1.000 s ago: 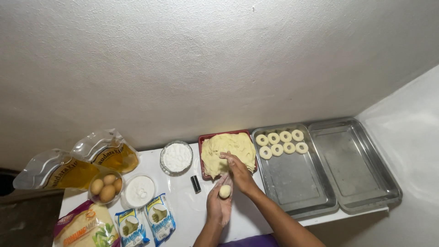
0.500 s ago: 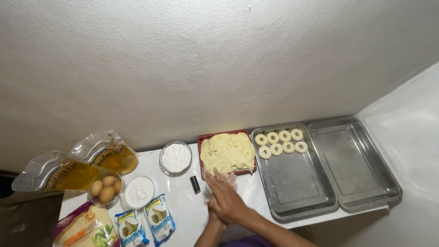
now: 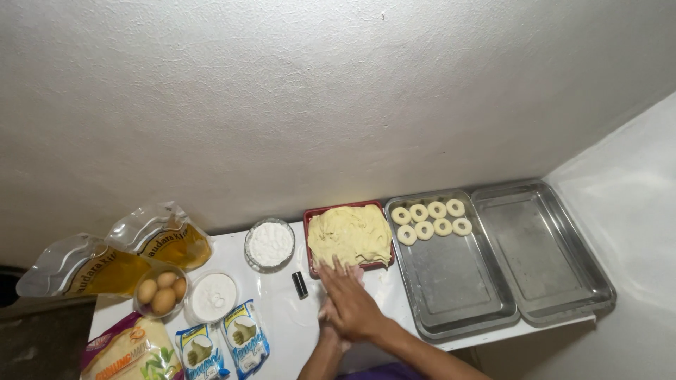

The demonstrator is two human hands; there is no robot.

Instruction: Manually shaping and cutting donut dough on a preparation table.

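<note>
My right hand (image 3: 350, 304) lies palm down over my left hand (image 3: 329, 332), of which only a little shows underneath. They are pressed together just in front of a red tray (image 3: 308, 226) holding a mass of pale yellow dough (image 3: 350, 236). The small piece of dough seen earlier is hidden between my palms. Several ring-shaped dough pieces (image 3: 431, 219) lie in two rows at the far end of a steel tray (image 3: 451, 292).
A second steel tray (image 3: 546, 260) stands at the right by the wall. Left of the dough are a glass bowl of flour (image 3: 269, 244), a small black object (image 3: 300, 284), a white bowl (image 3: 213, 295), a bowl of eggs (image 3: 162, 290), two oil pouches (image 3: 163, 238) and several packets (image 3: 243, 339).
My right hand left the dough mass and came down over my left hand, covering the small dough ball that lay in the left palm.
</note>
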